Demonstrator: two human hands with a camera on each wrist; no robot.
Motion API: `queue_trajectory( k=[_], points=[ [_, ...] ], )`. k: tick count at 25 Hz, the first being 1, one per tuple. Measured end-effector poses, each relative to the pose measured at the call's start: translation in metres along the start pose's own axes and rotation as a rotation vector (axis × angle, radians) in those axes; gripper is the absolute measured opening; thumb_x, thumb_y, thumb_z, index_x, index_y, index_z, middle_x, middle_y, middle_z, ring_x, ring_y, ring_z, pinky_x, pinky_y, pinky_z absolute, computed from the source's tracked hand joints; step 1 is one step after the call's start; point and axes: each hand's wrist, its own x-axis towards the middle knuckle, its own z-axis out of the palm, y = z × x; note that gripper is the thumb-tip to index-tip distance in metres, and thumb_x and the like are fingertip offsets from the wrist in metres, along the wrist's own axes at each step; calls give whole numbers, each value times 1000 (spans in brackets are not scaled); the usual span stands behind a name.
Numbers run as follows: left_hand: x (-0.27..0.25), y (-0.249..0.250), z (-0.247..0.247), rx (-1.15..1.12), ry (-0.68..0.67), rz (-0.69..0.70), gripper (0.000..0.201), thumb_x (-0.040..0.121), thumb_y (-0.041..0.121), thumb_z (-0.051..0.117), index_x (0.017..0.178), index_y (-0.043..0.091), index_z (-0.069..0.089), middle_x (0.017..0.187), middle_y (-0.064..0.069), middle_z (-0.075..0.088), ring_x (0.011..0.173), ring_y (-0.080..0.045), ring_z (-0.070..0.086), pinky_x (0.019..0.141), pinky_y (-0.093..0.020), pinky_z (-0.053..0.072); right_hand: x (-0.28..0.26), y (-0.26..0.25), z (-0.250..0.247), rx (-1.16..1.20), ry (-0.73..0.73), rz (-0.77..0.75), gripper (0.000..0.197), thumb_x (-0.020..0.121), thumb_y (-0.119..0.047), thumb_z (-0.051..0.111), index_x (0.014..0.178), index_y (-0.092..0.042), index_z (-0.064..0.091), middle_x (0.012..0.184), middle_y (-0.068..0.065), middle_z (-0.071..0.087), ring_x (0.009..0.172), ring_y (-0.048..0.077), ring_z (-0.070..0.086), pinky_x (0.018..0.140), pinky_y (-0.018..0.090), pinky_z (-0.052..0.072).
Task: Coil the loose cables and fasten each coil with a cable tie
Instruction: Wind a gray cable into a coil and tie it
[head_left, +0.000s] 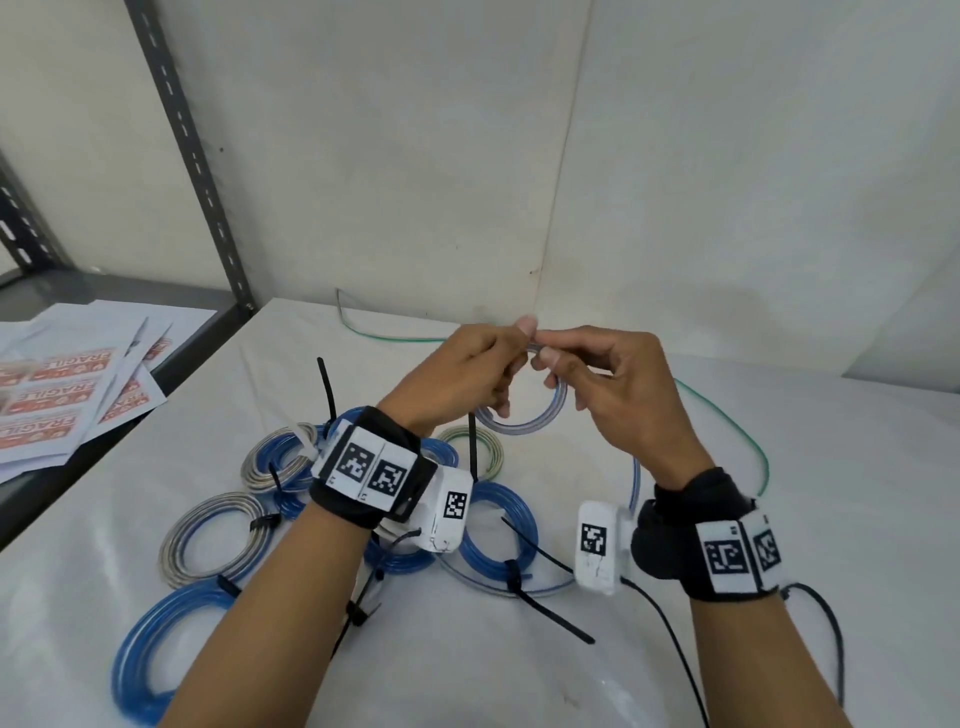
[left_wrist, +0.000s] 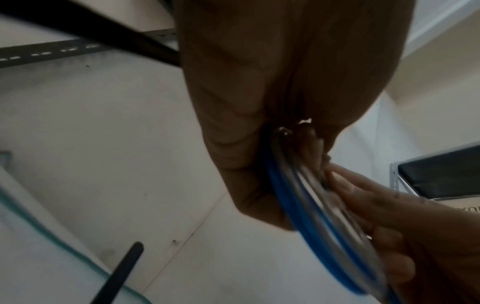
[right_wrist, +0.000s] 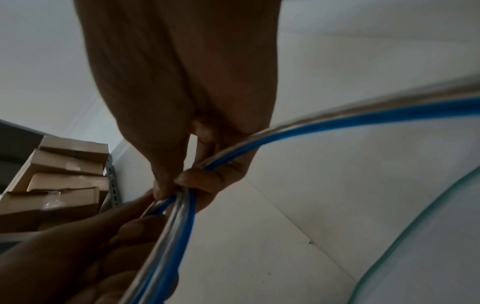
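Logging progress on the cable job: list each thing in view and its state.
left hand: grips the coil's top.
right hand: pinches the same coil.
blue and clear cable coil: held up, untied.
green cable: loose on the table.
blue coil: fastened with a black cable tie.

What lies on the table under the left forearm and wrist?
Tied blue coils and grey coils with black cable ties show around the left hand's forearm. Whatever lies directly beneath the arm and wristband is covered.
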Motion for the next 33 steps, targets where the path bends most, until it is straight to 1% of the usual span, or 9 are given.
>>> queue_trajectory(
  k=[4, 8, 11, 15, 18, 21, 28, 31, 33],
  points=[
    [1, 2, 4, -195, 125, 168, 51, 110, 31, 38, 61, 29, 49, 59, 8, 28, 50, -11, 26, 52, -25, 39, -1, -8, -2, 171, 124, 38, 19, 98, -9, 65, 114, -12, 74, 93, 6, 79, 82, 22, 76, 56, 28, 56],
    [7, 7, 5, -583, 353, 247, 47, 110, 40, 31, 67, 22, 31, 61, 6, 14, 51, -11, 16, 49, -24, 31, -3, -12, 26, 417, 272, 111, 23, 96, -12, 67, 116, -4, 72, 98, 9, 79, 90, 25, 77, 60, 27, 59],
    [6, 4, 14, -638, 430, 264, 46, 110, 41, 29, 69, 20, 31, 61, 4, 14, 51, -12, 18, 51, -25, 33, -4, -15, 51, 447, 371, 97, 27, 91, -12, 73, 117, -4, 72, 96, 9, 79, 86, 23, 76, 59, 27, 58],
    [8, 2, 6, -526, 350, 162, 46, 111, 34, 34, 74, 12, 50, 54, 1, 33, 49, -17, 37, 63, -35, 51, -2, -15, 23, 313, 310, 26, 21, 94, -12, 70, 114, -9, 74, 91, 7, 78, 78, 22, 73, 53, 25, 54],
    [0, 5, -6, -83, 102, 92, 42, 108, 32, 44, 78, 7, 57, 53, 2, 41, 48, -19, 46, 68, -40, 56, -3, -12, 0, 58, 76, 5, 16, 96, -11, 68, 107, -17, 78, 87, 0, 77, 74, 20, 71, 52, 24, 50],
    [-5, 4, -3, 217, -24, 155, 49, 107, 35, 46, 78, -3, 52, 57, 4, 40, 49, -13, 52, 62, -42, 52, -3, -12, -5, -5, 35, 10, 16, 96, -11, 67, 102, -19, 78, 86, -2, 77, 73, 19, 72, 52, 24, 51],
    [4, 4, 12, -367, 313, 295, 39, 108, 35, 40, 74, 15, 43, 60, 6, 25, 51, -12, 25, 55, -26, 43, -6, -15, 24, 367, 295, 55, 27, 99, -13, 63, 125, -10, 69, 100, 6, 79, 91, 26, 76, 56, 28, 59],
    [5, 1, 21, -446, 416, 306, 39, 110, 31, 38, 75, 14, 42, 60, 6, 25, 50, -11, 24, 53, -25, 41, -6, -15, 36, 359, 330, 52, 32, 96, -14, 66, 129, -14, 66, 101, 2, 79, 91, 22, 76, 56, 27, 59],
    [5, 0, 19, -407, 361, 283, 39, 109, 32, 41, 79, 9, 50, 59, 4, 33, 49, -13, 32, 59, -31, 48, -3, -13, 25, 303, 343, 31, 30, 97, -11, 66, 127, -12, 68, 96, 2, 79, 86, 22, 75, 54, 25, 56]
  ],
)
